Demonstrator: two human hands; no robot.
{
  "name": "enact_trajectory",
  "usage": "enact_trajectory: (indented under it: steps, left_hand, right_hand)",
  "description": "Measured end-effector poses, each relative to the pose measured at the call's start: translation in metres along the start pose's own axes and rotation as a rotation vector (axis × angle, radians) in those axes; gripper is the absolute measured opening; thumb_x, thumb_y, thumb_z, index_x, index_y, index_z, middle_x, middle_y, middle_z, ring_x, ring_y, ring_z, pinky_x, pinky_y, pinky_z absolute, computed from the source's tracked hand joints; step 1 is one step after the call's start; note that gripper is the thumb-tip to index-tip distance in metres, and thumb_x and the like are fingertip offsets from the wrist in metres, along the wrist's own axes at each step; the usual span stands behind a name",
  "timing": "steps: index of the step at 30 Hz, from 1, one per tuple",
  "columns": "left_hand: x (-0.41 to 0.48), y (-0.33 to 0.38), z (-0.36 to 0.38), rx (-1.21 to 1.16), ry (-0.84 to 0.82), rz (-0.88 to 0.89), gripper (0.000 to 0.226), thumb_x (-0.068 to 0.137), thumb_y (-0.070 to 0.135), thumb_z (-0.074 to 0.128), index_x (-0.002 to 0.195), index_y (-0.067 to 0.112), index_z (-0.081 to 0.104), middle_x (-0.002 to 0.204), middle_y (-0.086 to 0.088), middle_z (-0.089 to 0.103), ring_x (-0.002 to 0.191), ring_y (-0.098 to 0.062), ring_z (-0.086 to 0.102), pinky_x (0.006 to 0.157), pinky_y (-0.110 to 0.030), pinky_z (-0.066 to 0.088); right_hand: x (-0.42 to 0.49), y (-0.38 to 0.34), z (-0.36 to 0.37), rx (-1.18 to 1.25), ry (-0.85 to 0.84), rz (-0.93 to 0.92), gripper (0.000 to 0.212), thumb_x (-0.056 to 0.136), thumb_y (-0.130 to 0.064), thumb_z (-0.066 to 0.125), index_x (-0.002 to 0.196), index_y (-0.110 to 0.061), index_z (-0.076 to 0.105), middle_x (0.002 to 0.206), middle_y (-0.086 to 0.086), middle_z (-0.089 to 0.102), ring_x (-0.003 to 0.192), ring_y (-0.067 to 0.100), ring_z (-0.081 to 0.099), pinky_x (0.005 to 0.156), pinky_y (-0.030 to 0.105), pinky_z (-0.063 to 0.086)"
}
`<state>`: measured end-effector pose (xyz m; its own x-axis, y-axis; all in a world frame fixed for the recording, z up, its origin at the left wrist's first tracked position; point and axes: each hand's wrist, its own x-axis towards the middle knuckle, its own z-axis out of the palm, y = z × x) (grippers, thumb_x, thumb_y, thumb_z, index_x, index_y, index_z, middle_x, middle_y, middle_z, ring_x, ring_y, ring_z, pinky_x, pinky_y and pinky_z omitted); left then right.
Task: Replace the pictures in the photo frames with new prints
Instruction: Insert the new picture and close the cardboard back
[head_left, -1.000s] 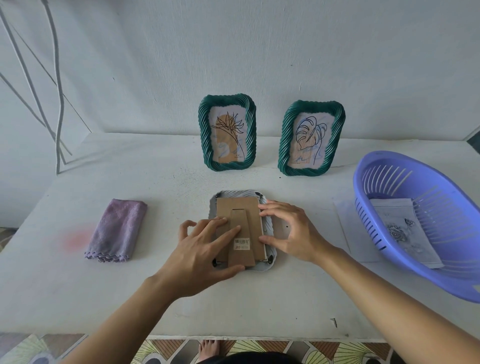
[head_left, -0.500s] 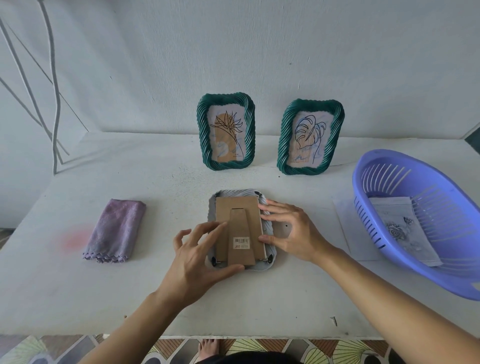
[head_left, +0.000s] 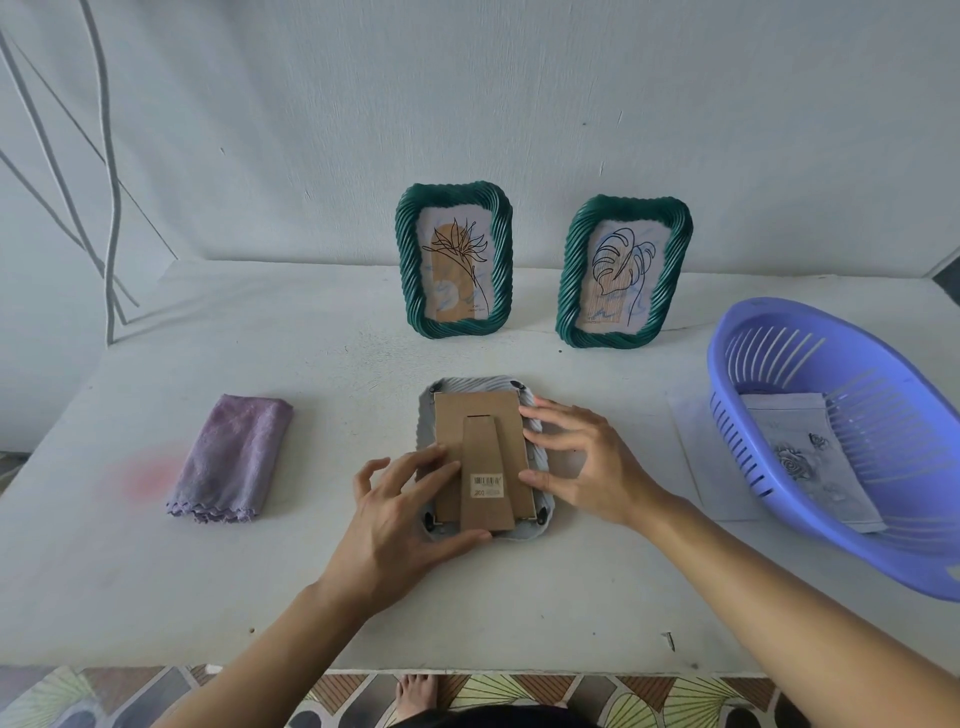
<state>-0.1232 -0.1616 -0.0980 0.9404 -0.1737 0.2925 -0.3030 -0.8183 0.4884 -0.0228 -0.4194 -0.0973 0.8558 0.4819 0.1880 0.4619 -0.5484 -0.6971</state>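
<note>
Head view gives us the pale grey ribbed photo frame (head_left: 470, 385) lying face down at the middle of the white table (head_left: 311, 597), near its front edge. Its brown cardboard backing (head_left: 480, 415) faces up, with the cardboard easel stand (head_left: 483, 447) flat on it. Our left hand (head_left: 400, 514) is spread, fingertips resting on the backing's left side and thumb at the frame's near edge. Our right hand (head_left: 587, 462) is also spread, its straight fingers and thumb touching the backing's right edge.

Behind stand two dark green twisted-rim frames, one with a flower drawing (head_left: 454, 260), one with a leaf drawing (head_left: 623, 270). A folded purple cloth (head_left: 234, 462) lies to the left. To the right, a lilac slotted plastic basket (head_left: 779, 332) holds a grey rose print (head_left: 800, 457).
</note>
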Motion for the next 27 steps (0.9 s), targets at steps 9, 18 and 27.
enact_trajectory:
  steps: [9, 18, 27]
  left_hand:
    - [-0.001, 0.000, -0.003, 0.078, 0.008, -0.013, 0.082, 0.077, 0.084, 0.055, 0.134, 0.026, 0.061, 0.148, -0.003, 0.048, 0.140, -0.020, 0.042, 0.104, -0.052, 0.032]
    - [-0.001, 0.000, -0.010, 0.094, -0.073, -0.046, 0.076, 0.085, 0.081, 0.046, 0.135, 0.027, 0.061, 0.148, 0.010, 0.050, 0.147, -0.009, 0.029, 0.109, -0.050, 0.026]
    - [0.003, -0.004, -0.010, 0.095, -0.023, -0.056, 0.037, 0.100, 0.046, 0.040, 0.125, 0.037, 0.066, 0.137, 0.015, 0.058, 0.140, -0.007, 0.039, 0.103, -0.050, 0.028]
  right_hand:
    - [-0.003, -0.003, -0.001, 0.005, 0.017, 0.015, 0.053, 0.076, -0.045, 0.081, 0.118, -0.014, 0.072, 0.142, -0.013, 0.054, 0.139, -0.006, 0.037, 0.120, 0.042, 0.027]
    - [0.000, -0.004, -0.002, -0.028, 0.035, -0.025, 0.033, 0.083, -0.039, 0.076, 0.108, -0.017, 0.077, 0.136, -0.011, 0.060, 0.135, -0.004, 0.040, 0.115, 0.035, 0.034]
    - [0.002, -0.004, 0.001, -0.006, 0.078, -0.011, 0.026, 0.083, -0.029, 0.079, 0.105, -0.015, 0.077, 0.130, -0.009, 0.064, 0.132, -0.002, 0.047, 0.112, 0.035, 0.040]
